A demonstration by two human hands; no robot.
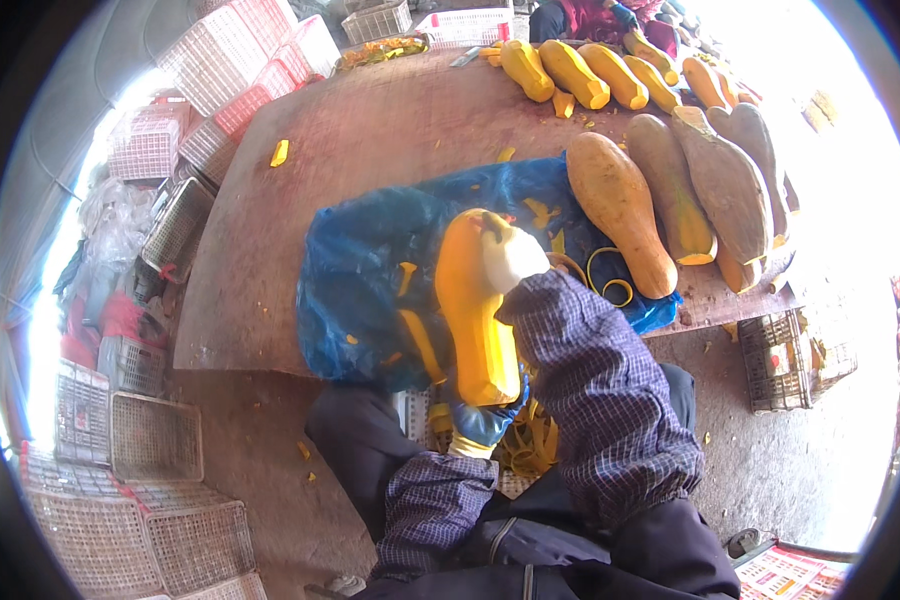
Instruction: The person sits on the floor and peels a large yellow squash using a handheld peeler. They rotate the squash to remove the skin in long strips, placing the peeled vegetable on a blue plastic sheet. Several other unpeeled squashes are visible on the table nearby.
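A peeled yellow squash [474, 315] lies lengthwise over the near edge of a blue plastic sheet [375, 277]. My left hand [487, 424], in a blue and pale glove, holds its near end from below. At its far end is my right hand [514, 259], in a white glove; a small dark-edged tool seems to be in its fingers, but its kind cannot be told. Yellow peel strips [421, 345] are scattered on the sheet, and curled peelings [529, 442] fill a crate between my knees. To the right lie unpeeled squashes [621, 214].
Peeled squashes [574, 73] line the far side of the wooden table [330, 135], where another person [592, 19] sits. Stacked plastic crates [217, 56] stand left of it, more crates [157, 439] at lower left. A crate [776, 364] sits below the table's right edge.
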